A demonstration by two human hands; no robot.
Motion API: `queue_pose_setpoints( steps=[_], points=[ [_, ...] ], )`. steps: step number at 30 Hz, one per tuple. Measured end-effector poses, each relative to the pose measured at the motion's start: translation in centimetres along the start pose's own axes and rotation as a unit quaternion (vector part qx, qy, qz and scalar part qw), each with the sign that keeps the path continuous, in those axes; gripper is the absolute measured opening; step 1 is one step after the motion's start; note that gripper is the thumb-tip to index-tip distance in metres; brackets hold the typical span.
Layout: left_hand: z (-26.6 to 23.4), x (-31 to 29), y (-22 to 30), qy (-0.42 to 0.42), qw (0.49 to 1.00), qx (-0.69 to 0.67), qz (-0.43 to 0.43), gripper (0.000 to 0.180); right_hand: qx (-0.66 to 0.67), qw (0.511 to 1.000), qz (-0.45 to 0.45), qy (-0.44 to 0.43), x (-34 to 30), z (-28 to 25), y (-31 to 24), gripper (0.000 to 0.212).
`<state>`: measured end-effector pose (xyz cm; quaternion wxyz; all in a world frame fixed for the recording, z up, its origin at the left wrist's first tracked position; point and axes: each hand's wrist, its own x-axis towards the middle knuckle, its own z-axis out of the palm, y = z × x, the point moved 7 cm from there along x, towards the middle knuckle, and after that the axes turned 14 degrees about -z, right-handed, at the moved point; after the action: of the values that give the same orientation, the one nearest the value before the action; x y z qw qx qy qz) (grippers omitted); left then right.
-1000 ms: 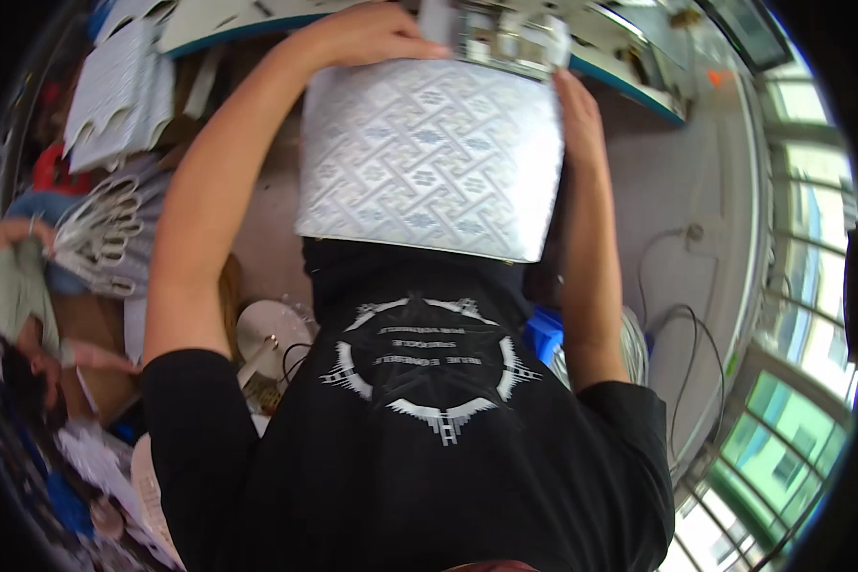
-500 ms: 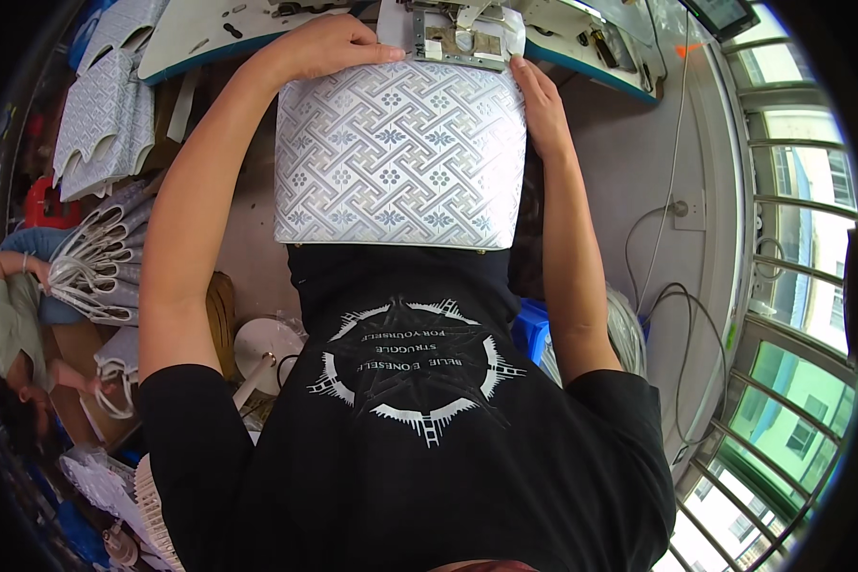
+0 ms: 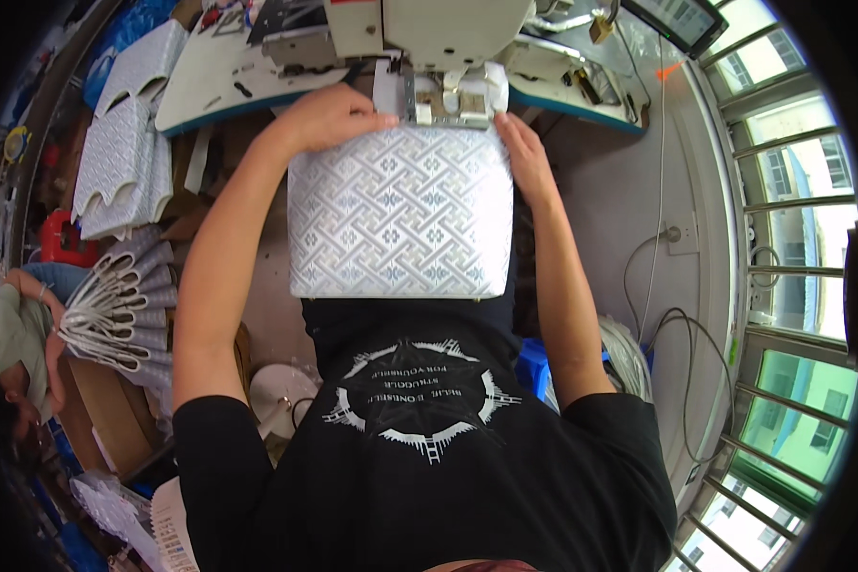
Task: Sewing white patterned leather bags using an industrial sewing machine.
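A white bag-shaped piece [image 3: 400,214] with a grey lattice and flower pattern hangs in front of me. Its top edge lies at the metal clamp frame [image 3: 451,107] of a sewing machine [image 3: 448,33]. My left hand [image 3: 332,119] is closed at the upper left edge, fingers curled and thumb stretched toward the clamp; the fingertips are partly hidden. At the upper right corner, my right hand [image 3: 526,157] grips the side edge beside the clamp. The bag's lower end hangs just before my dark trousers.
White machine tables [image 3: 234,71] with teal edges flank the clamp. Stacked patterned pieces [image 3: 119,162] lie at the left. Below them a co-worker [image 3: 19,334] handles a fanned bundle of grey pieces [image 3: 129,305]. A barred window [image 3: 796,229] and cables [image 3: 682,324] are on the right.
The view has tilted up, so more of the sewing machine's head shows. Both hands stay at the bag's upper corners. The co-worker's bundle looks more spread out.
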<state>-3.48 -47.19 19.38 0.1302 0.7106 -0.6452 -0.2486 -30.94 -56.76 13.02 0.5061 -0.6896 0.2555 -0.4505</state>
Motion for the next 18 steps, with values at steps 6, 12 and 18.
queue_pose_setpoints(
  steps=[6, 12, 18],
  points=[
    [-0.5, -1.3, 0.7, 0.055, 0.998, -0.003, 0.022, 0.052, 0.007, 0.998, 0.038, -0.048, -0.2, 0.3, 0.2, 0.038],
    [-0.3, -1.0, 0.7, 0.012, 0.999, -0.05, 0.011, 0.046, 0.005, 0.996, 0.06, -0.06, -0.4, 0.3, 0.1, 0.036],
    [-0.7, -2.2, 1.5, 0.056, 0.998, -0.03, 0.023, 0.037, -0.057, 0.997, 0.027, -0.043, -0.2, 0.1, -1.2, 0.034]
  ],
)
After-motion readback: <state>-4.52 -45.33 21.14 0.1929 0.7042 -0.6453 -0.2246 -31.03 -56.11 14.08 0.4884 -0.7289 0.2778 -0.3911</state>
